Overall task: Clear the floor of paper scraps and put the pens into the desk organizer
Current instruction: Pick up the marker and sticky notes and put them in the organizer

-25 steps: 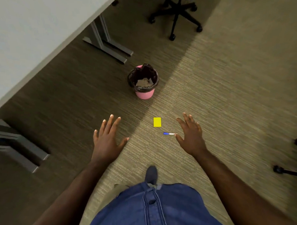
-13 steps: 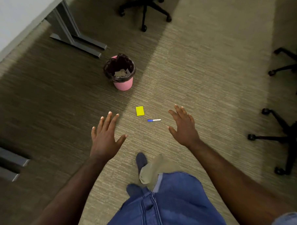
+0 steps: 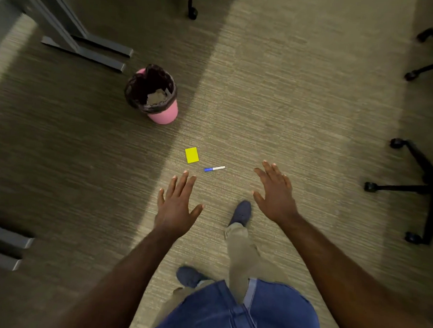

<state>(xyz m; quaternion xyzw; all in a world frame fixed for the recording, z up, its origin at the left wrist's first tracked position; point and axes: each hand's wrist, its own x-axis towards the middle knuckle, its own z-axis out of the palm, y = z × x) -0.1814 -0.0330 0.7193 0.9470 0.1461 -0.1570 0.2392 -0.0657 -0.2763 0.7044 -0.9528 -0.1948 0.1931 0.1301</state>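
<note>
A yellow paper scrap (image 3: 192, 155) lies flat on the carpet. Just right of it lies a pen (image 3: 214, 168) with a blue cap and a white barrel. My left hand (image 3: 177, 205) hovers below the scrap, fingers spread, holding nothing. My right hand (image 3: 275, 193) hovers to the right of the pen, also spread and empty. Neither hand touches the pen or the scrap. No desk organizer is in view.
A pink bin (image 3: 154, 94) with a black liner and crumpled paper inside stands up-left of the scrap. Desk legs (image 3: 86, 46) sit at the upper left, more at the left edge (image 3: 3, 246). Office chair bases (image 3: 418, 187) stand at the right. My foot (image 3: 242, 212) is stepping forward.
The view has moved forward and to the right; the desk has slid out at the top left. The scrap and pen now lie closer to my hands. My foot has stepped forward.
</note>
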